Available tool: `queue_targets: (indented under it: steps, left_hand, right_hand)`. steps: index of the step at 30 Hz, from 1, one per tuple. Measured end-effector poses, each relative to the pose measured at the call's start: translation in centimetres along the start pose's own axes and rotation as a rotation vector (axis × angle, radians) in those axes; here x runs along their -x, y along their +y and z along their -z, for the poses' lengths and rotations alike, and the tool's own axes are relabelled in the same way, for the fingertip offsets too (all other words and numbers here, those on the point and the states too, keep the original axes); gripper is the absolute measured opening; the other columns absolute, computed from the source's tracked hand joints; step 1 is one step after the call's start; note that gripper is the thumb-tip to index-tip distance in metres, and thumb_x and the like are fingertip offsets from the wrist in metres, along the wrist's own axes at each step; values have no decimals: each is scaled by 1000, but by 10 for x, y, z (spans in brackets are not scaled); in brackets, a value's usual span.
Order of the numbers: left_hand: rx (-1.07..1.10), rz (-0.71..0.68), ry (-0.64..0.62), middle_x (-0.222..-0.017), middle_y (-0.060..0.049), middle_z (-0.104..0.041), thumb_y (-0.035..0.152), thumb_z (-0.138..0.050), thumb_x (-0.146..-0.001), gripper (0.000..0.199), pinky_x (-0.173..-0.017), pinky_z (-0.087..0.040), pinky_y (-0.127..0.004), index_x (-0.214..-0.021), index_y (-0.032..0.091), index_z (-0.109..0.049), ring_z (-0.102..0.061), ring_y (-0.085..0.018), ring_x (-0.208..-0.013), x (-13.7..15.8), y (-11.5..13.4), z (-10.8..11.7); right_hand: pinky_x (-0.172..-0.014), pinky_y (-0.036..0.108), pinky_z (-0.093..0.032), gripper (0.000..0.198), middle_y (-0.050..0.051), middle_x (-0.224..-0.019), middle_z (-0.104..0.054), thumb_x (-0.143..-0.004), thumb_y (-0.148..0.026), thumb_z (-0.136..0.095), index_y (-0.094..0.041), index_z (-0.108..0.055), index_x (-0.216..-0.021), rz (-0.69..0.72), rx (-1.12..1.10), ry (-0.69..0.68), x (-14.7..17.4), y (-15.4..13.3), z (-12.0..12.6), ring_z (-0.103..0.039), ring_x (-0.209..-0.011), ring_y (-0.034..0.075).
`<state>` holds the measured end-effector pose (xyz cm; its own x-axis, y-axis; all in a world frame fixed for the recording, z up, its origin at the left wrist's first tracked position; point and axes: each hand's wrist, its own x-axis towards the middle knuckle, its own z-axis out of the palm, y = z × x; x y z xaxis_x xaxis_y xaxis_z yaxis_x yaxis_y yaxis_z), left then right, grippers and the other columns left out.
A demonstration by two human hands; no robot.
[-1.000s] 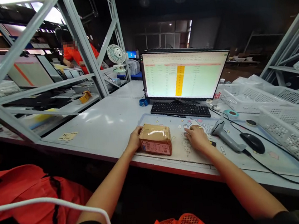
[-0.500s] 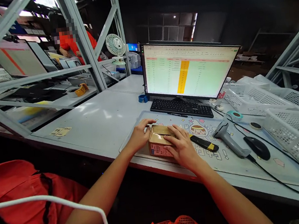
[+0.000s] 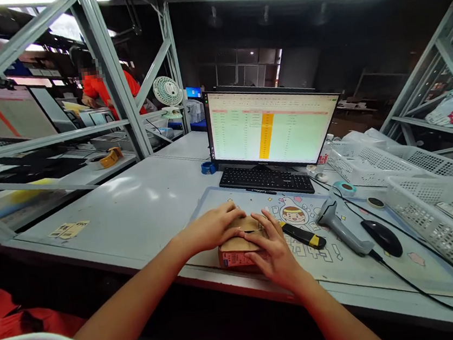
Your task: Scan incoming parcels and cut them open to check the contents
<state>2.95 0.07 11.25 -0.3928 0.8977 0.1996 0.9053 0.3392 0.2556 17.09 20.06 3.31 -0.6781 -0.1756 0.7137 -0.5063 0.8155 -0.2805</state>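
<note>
A small brown cardboard box point(image 3: 236, 259) sits at the table's front edge, a printed label on its near side. My left hand point(image 3: 216, 227) grips it from the left, its fingers bent over the top and the thumb at the seam of the flaps. From the right, my right hand point(image 3: 274, 249) holds the box, fingers on its top flaps and thumb down by the near side. A narrow dark gap shows between the flaps. The inside is hidden. Just right of my right hand lies a black and yellow utility knife point(image 3: 304, 235).
Behind the box are a keyboard point(image 3: 266, 179) and a monitor point(image 3: 270, 126). A barcode scanner point(image 3: 343, 227), a mouse point(image 3: 382, 237) and white plastic baskets point(image 3: 431, 212) stand to the right, with a cable along the mat. A metal frame point(image 3: 111, 68) rises at left, a co-worker beyond.
My left hand has moved from the box's left side further over its top, its thumb now near my right fingers. The view has tilted up and shifted slightly.
</note>
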Motion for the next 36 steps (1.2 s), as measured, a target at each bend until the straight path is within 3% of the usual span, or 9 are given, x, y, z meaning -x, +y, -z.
queue_targets:
  steps: [6, 9, 12, 14, 18, 21, 25, 32, 36]
  left_hand:
    - [-241, -94, -44, -116, -14, -68, 40, -42, -113, 39, -91, -52, -38, -130, 16, -67, -68, -29, -106, -1, 3, 1]
    - [-176, -66, 0, -106, -13, -71, 35, -35, -113, 39, -86, -48, -36, -115, 15, -69, -68, -27, -97, -7, -4, 0]
    - [11, 82, 106, -85, -8, -70, 36, -35, -110, 40, -76, -43, -32, -89, 18, -64, -63, -22, -79, -23, -15, -2]
    - [92, 162, 145, -76, -5, -67, 39, -36, -108, 42, -69, -40, -31, -77, 19, -57, -59, -19, -72, -36, -23, -6]
    - [109, 249, 192, -69, -5, -64, 38, -37, -104, 42, -64, -34, -31, -68, 20, -51, -54, -19, -67, -51, -31, -16]
    - [99, 287, 230, -68, -5, -63, 41, -38, -102, 41, -63, -30, -32, -71, 21, -54, -50, -19, -65, -49, -32, -21]
    - [101, 281, 233, -69, -5, -64, 43, -39, -101, 41, -64, -29, -32, -71, 21, -56, -50, -19, -64, -47, -31, -22]
    - [99, 260, 197, -70, -5, -67, 42, -44, -99, 41, -63, -29, -32, -68, 20, -59, -50, -19, -65, -59, -27, -25]
    - [81, 250, 184, -73, -5, -70, 42, -43, -100, 41, -64, -32, -31, -72, 20, -63, -54, -19, -68, -60, -28, -26]
  right_hand:
    - [-125, 64, -37, 32, 11, -165, -45, -95, -27, -69, -25, -75, -126, -27, -5, 70, -5, -4, -7, -26, -160, 36]
    - [-126, 63, -36, 29, 10, -166, -44, -95, -27, -67, -24, -76, -122, -23, 1, 106, -5, -7, -7, -27, -160, 36]
    - [-125, 63, -35, 25, 10, -171, -37, -98, -28, -65, -24, -76, -119, -11, 1, 88, -1, -10, -3, -23, -162, 37]
    - [-124, 64, -35, 24, 12, -167, -44, -102, -28, -61, -23, -75, -121, -13, 27, 48, -2, -10, 3, -28, -160, 36]
    - [-126, 63, -30, 24, 10, -132, -72, -105, -23, -59, -23, -71, -126, 4, 138, -156, -20, -15, 19, -61, -131, 27]
    - [-124, 61, -34, 36, 13, -124, -72, -101, -20, -64, -17, -64, -137, 29, 254, -288, -37, -24, 28, -63, -120, 28]
    - [-112, 55, -46, 60, 18, -127, -68, -98, -19, -67, -8, -49, -154, -35, 347, -315, -44, -39, 31, -59, -117, 33]
    - [-96, 50, -49, 26, 14, -112, -69, -95, -22, -71, -13, -67, -118, -155, 335, -399, -49, -48, 36, -58, -106, 33]
    - [-82, 41, -47, 10, 9, -98, -68, -92, -16, -69, -20, -62, -97, -107, 316, -229, -41, -47, 27, -57, -92, 27]
